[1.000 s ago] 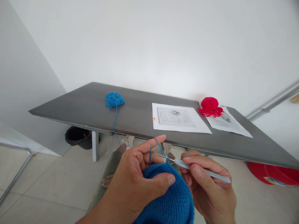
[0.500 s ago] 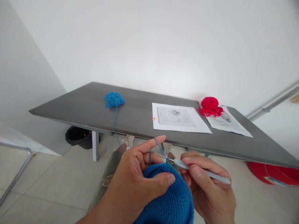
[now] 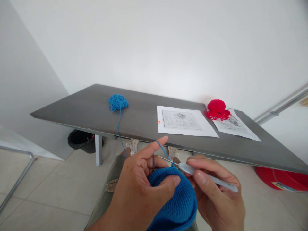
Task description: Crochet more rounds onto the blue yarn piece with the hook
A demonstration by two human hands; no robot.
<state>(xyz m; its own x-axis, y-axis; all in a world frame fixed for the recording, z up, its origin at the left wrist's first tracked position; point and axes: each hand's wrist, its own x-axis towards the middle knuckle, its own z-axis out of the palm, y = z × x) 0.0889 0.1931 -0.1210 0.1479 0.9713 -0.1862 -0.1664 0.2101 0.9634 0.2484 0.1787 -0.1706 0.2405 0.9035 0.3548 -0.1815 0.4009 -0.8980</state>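
My left hand (image 3: 144, 183) pinches the upper edge of a round blue crocheted piece (image 3: 179, 200), thumb on its near face. Its index finger is raised, with blue yarn (image 3: 164, 150) looped over it and running down to the work. My right hand (image 3: 214, 189) grips a crochet hook (image 3: 208, 176) by its pale grey handle. The hook's thin metal shaft passes through a loop at the top edge of the piece and points left, towards the left fingers. From a loose blue yarn ball (image 3: 117, 102) on the table, a strand drops over the front edge towards my lap.
On the dark grey table (image 3: 141, 118) lie a printed sheet (image 3: 185, 122) and a second sheet (image 3: 243, 128) partly under red yarn (image 3: 216, 107). Beneath the table stand a black bin (image 3: 83, 141) and a red tub (image 3: 276, 179). A white wall rises behind.
The blue piece has tilted and shifted slightly, showing more of its lower rim. My left index finger has dipped a little to the left. The hook stays in the loop, its handle turned slightly.
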